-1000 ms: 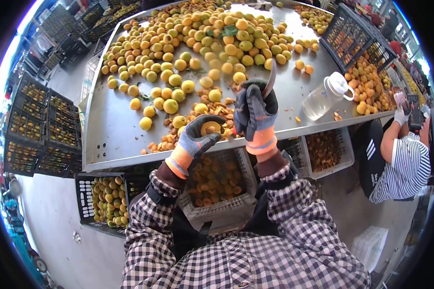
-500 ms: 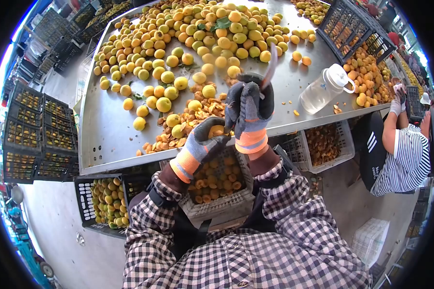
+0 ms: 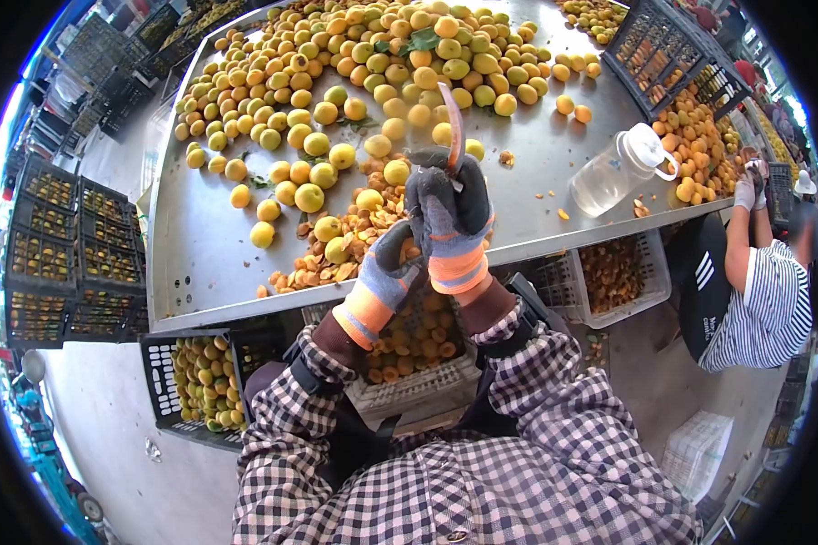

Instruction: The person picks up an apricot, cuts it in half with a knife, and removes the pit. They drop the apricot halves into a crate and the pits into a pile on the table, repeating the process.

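My right hand [image 3: 450,204], in a grey and orange work glove, is closed around a knife [image 3: 453,123] whose curved blade points up and away from me. Just to its left and slightly lower, my left hand [image 3: 386,272], gloved the same way, curls around an apricot that is mostly hidden by the fingers. Both hands are close together over the table's front edge. Cut apricot pieces [image 3: 336,259] lie heaped beside them on the metal table [image 3: 218,282]. Whole yellow-green apricots [image 3: 309,197] spread behind. Below my hands stands a crate [image 3: 409,392] of apricot halves.
A clear water bottle [image 3: 609,177] with a white lid lies tilted on the table's right. A grey crate [image 3: 616,313] of dark pieces and a black crate [image 3: 161,377] of fruit flank my legs. Stacked crates [image 3: 77,254] stand left; a person in stripes [image 3: 763,300] sits right.
My right hand has moved left and a little down, bringing the knife with it; the blade stands more upright. My left hand stays nearly in place, its apricot less visible.
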{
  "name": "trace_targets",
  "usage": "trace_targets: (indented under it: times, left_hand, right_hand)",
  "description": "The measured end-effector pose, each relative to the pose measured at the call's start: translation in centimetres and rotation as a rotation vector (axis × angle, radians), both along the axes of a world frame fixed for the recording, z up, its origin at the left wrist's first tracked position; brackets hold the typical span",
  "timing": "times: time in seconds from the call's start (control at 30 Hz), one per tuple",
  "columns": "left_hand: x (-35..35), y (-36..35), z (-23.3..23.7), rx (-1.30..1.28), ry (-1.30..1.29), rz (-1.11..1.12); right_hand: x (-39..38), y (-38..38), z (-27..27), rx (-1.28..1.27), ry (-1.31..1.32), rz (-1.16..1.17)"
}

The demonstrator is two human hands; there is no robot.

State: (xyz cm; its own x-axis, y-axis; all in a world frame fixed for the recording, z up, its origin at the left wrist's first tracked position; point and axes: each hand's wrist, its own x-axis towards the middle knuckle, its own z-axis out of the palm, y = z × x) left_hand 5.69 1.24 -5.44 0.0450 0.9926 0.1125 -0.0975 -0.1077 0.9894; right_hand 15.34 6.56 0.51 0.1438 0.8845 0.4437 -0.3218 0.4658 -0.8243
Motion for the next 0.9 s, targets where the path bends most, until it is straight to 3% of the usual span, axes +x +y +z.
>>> trace_targets:
  times: [0.1, 0.2, 0.33, 0.4, 0.53, 0.8, 0.83, 0.9]
  left_hand:
    - [-0.5, 0.3, -0.2, 0.047, -0.031, -0.044]
    - [-1.4, 0.5, 0.0, 0.034, 0.178, -0.095]
    - [-1.2, 0.1, 2.2, 0.06, 0.258, -0.094]
    - [-1.2, 0.0, 2.4, 0.132, 0.38, -0.054]
    - [-1.1, 0.1, 2.3, 0.135, 0.358, -0.042]
    - [-1.8, 1.4, 2.5, 0.286, 0.574, -0.04]
    - [-2.0, 1.5, 2.5, 0.287, 0.574, -0.044]
    - [-2.4, 1.9, 2.4, 0.352, 0.704, -0.061]
  right_hand:
    - [0.2, 0.4, -0.1, 0.012, -0.021, -0.02]
    - [0.5, 0.6, 0.7, -0.31, 0.396, 0.171]
    - [0.1, 1.3, -0.3, -0.355, 0.506, 0.146]
    - [0.2, 1.5, -0.4, -0.381, 0.499, 0.147]
    - [0.1, 2.2, -0.9, -0.515, 0.469, 0.086]
    - [-0.2, 4.2, -1.6, -0.865, 0.656, -0.012]
    - [-0.1, 4.2, -0.3, -1.071, 0.664, -0.004]
    - [-0.1, 4.6, -2.0, -1.038, 0.683, 0.034]
